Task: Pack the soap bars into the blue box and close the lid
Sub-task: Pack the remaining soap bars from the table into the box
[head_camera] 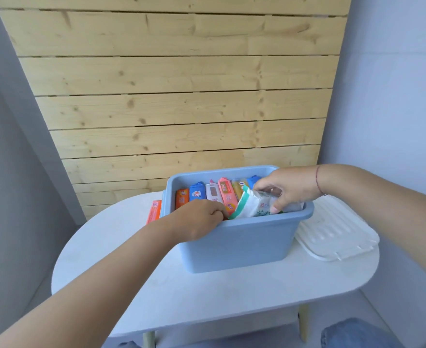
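A white and green soap packet [253,205] lies tilted at the near right of the open blue box [234,244], pinched between thumb and curled fingers of the right hand [286,188], which reaches in over the far rim. The left hand [201,219] rests fisted on the near rim, touching the packet's corner. Other soap bars [214,194] stand upright in a row behind. The white lid [335,232] lies on the table [206,297] just right of the box; an orange bar [154,210] stands outside on the left.

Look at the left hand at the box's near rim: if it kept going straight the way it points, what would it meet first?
Probably the white-and-green soap pack, which the left hand already touches at its green edge inside the blue box. Depth is uncertain; the upright pink bar behind is close too.
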